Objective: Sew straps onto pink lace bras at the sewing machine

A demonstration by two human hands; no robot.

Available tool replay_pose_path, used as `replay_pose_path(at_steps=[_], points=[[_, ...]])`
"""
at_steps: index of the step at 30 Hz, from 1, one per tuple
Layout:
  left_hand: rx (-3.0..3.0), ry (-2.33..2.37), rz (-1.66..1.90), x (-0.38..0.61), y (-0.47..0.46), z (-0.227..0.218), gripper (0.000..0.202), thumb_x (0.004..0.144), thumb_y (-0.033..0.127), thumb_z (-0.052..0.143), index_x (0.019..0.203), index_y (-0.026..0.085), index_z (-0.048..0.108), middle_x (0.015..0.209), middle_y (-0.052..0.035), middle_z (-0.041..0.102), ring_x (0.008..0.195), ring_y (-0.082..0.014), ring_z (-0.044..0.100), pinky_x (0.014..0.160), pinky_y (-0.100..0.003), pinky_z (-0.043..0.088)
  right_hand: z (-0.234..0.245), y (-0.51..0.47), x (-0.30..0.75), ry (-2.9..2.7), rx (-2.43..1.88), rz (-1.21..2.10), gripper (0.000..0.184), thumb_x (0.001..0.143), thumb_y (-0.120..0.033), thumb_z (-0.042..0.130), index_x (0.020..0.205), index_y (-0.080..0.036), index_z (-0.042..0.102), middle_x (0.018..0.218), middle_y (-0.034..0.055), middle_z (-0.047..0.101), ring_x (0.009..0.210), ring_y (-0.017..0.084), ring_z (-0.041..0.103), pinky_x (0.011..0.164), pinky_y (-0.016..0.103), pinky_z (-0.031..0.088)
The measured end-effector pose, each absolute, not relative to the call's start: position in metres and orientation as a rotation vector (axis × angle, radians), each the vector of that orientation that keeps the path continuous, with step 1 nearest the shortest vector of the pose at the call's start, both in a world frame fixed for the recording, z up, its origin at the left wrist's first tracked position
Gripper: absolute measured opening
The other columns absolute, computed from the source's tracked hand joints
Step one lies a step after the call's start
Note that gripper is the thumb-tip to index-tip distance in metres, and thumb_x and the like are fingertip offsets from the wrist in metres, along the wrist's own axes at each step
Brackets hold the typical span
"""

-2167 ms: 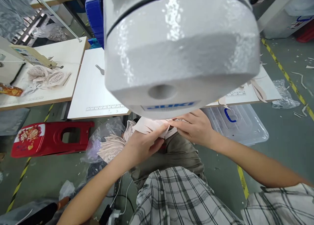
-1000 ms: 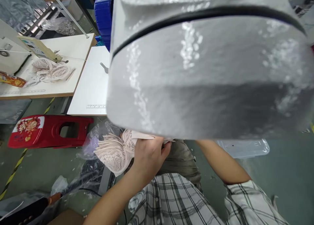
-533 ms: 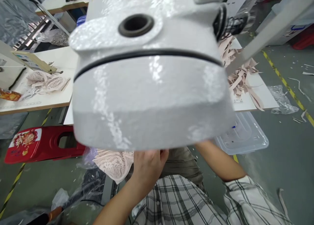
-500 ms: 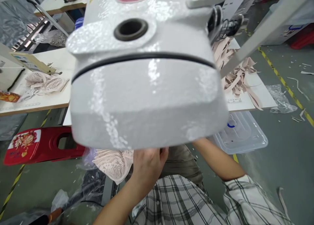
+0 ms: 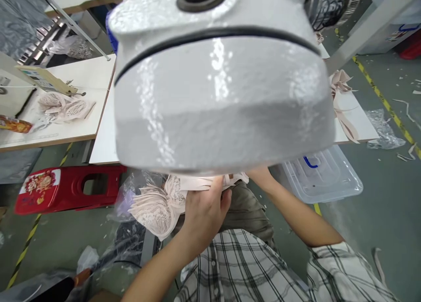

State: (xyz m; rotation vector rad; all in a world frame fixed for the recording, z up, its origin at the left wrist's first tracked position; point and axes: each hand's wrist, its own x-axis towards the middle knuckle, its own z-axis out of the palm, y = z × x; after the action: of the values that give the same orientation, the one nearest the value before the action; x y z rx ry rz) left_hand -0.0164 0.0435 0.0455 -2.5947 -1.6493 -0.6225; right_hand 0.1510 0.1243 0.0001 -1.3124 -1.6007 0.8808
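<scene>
A large, glossy grey-white sewing machine head [image 5: 223,104] fills the upper middle of the view. Just below its near edge, my left hand [image 5: 205,210] is closed on a pale pink lace bra [image 5: 154,212], thumb on top. The bra's cups hang to the left of that hand, and a smooth pale band runs across above the knuckles. Only the back and wrist of my right hand [image 5: 259,177] show, at the machine's lower right edge. Its fingers are hidden behind the machine head, close to the bra's right end.
On the left table [image 5: 79,128] lie more lace bra pieces [image 5: 67,105]. Pale fabric strips [image 5: 344,100] hang over the right table edge. A red stool [image 5: 70,190] stands at left, a clear plastic box [image 5: 325,174] at right. A slanting white pole [image 5: 371,32] rises at right.
My view has tilted down and shifted left, so the machine sits higher and further right. More of my left hand and the bra's pale band now shows below it.
</scene>
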Motion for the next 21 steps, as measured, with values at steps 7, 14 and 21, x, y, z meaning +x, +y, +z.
replay_pose_path(at_steps=[7,14,21], points=[[-2.560,-1.627,-0.701,-0.026,0.041,0.037,0.052,0.093,0.027,0.060,0.142,0.017,0.046,0.112,-0.0147,0.073,0.105,-0.0321,0.070,0.086,-0.041,0.058,-0.003,0.104,0.151,-1.338,-1.300,1.048,0.035,0.089,-0.055,0.056,0.099,-0.021,0.054,0.087,0.0043,0.062,0.077,0.017,0.059,0.071,0.032,0.052],[-2.384,-1.576,-0.811,-0.026,0.037,0.024,0.084,0.095,0.046,0.058,0.155,0.002,0.018,0.124,-0.0289,0.065,0.114,-0.0364,0.067,0.085,-0.042,0.059,0.006,0.083,0.153,-1.318,-1.180,1.177,0.042,0.087,-0.062,0.059,0.095,-0.021,0.053,0.086,0.0024,0.060,0.075,0.015,0.058,0.071,0.029,0.052],[-2.541,-1.460,-0.792,0.005,-0.014,0.013,0.085,0.097,0.037,0.055,0.157,-0.003,0.009,0.128,-0.0296,0.064,0.121,-0.0376,0.063,0.092,-0.043,0.058,0.017,0.036,0.156,-1.425,-1.266,1.259,0.044,0.086,-0.063,0.060,0.090,-0.019,0.061,0.084,0.0042,0.065,0.076,0.018,0.060,0.065,0.028,0.049]])
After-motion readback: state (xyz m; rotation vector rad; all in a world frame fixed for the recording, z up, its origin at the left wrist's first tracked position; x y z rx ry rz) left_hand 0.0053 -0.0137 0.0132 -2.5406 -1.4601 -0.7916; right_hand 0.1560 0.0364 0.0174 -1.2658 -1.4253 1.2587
